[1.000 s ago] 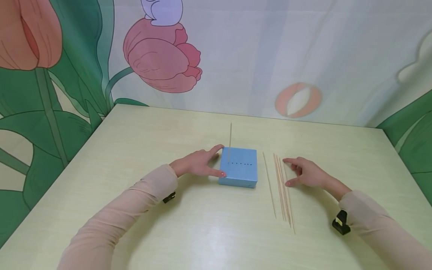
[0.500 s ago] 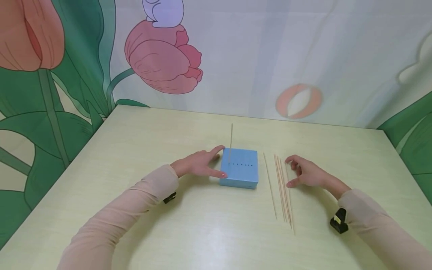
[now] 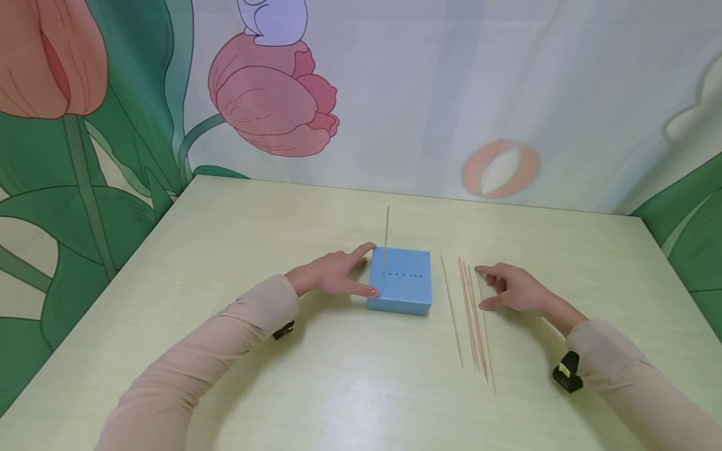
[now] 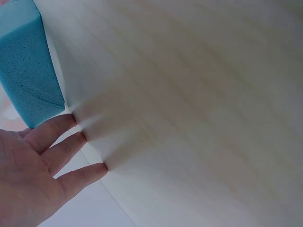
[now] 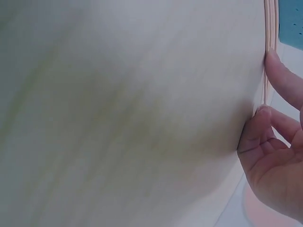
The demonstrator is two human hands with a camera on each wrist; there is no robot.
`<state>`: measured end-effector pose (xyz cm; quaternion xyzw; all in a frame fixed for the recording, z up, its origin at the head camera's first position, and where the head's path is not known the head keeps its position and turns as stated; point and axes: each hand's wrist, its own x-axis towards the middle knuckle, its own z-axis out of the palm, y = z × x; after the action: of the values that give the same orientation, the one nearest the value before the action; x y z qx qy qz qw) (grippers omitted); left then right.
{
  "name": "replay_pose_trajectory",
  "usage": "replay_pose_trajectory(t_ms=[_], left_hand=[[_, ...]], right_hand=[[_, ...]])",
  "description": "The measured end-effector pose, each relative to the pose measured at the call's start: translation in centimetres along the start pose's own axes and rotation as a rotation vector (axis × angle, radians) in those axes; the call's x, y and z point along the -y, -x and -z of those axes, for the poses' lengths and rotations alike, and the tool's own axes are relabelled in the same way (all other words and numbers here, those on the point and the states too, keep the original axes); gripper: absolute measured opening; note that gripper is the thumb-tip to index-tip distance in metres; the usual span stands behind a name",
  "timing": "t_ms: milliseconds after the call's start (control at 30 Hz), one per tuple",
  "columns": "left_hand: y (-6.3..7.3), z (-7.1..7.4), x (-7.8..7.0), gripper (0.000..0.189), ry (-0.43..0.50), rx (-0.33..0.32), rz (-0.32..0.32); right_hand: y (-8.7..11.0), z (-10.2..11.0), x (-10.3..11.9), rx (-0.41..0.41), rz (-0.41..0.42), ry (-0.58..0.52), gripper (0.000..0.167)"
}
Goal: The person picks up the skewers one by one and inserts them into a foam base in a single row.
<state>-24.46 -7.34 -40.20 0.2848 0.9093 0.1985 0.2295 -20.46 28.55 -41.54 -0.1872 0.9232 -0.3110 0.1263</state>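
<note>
A pale blue foam block [image 3: 402,282] with a row of small holes lies on the table; one thin wooden stick [image 3: 387,228] stands upright at the row's left end. My left hand [image 3: 334,272] rests at the block's left side, thumb on its near edge and forefinger at its far corner. In the left wrist view, the other fingers [image 4: 78,179] lie spread on the table. Right of the block, several thin sticks [image 3: 470,316] lie lengthwise. My right hand [image 3: 513,287] touches the rightmost stick [image 3: 487,338], thumb and forefinger apart along it, other fingers bent under.
Another loose stick [image 3: 451,310] lies between the block and the bundle. The pale wooden table [image 3: 271,213] ends at a hanging cloth [image 3: 395,94] printed with flowers. Dark wrist devices [image 3: 568,372] show beneath both sleeves.
The rightmost stick's far end has shifted right, away from the bundle, with my right hand's fingers. My left hand and the block keep their places.
</note>
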Motion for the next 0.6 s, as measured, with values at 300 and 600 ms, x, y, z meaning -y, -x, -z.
replay_pose_trajectory(t_ms=[300, 600], left_hand=[[0.0, -0.1, 0.1, 0.099, -0.002, -0.005, 0.008], [0.2, 0.0, -0.1, 0.099, -0.008, -0.01, -0.004]], right_hand=[[0.1, 0.1, -0.1, -0.01, -0.04, -0.191, 0.064], [1.3, 0.8, 0.7, -0.018, -0.057, -0.473, 0.077]])
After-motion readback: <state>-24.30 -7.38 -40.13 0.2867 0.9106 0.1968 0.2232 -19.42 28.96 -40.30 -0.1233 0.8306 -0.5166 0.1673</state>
